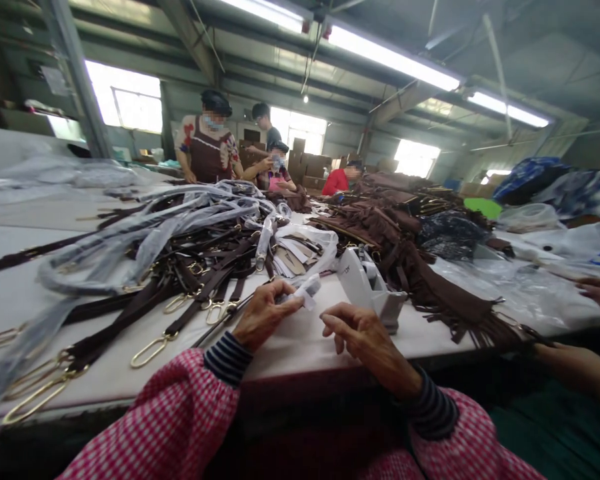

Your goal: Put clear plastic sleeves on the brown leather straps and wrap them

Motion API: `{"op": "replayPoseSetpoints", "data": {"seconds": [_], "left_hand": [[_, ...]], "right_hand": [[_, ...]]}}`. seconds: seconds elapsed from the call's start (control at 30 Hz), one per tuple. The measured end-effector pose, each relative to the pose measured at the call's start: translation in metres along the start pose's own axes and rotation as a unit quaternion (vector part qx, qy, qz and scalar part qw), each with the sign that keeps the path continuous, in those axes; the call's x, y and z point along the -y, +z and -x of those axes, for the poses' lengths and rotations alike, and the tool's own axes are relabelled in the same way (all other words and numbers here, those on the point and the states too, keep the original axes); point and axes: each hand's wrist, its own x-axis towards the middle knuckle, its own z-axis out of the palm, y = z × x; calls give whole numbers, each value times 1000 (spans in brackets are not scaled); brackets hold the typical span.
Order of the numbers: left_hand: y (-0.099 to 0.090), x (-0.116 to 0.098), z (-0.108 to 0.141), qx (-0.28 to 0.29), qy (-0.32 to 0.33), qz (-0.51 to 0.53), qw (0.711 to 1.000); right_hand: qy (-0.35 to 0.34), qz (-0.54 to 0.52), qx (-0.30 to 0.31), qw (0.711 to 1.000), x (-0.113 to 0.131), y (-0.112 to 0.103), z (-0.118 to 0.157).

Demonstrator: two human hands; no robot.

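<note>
a small bit of clear, shiny plastic wrap (pixel 309 290) is pinched by the left hand (pixel 265 310) over the flat white worktop (pixel 290 347), perhaps so it can be reached by the loose, empty right hand (pixel 363 333).

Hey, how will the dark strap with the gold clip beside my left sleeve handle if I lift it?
The strap looks flat and thin, so probably floppy. Its gold clip seems metal and may swing. It might snag, since its far end runs into the tangled pile.
</note>
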Motion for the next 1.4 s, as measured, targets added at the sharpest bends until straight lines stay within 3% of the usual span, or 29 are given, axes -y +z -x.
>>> {"op": "replayPoseSetpoints", "data": {"seconds": [0.17,0.4,0.53,0.8,0.93,1.17,1.4], "left_hand": [[0,-3,0,1,21,-23,1000],[5,0,1,-63,96,-110,987],[5,2,0,-92,108,-138,980],[0,-3,0,-53,38,-45,997],[0,-3,0,-53,27,-23,998],[0,3,-2,-54,2,99,994],[-1,5,-3,-61,-19,151,986]], "right_hand": [[50,-143,40,988,-1,21,-30],[87,-224,9,971,-2,35,-29],[59,-141,-24,988,2,39,-32],[20,-69,20,997,5,29,-39],[-51,35,-5,998,3,30,-39],[-134,140,-61,979,6,38,-41],[-242,312,-96,913,10,39,-44]]}}
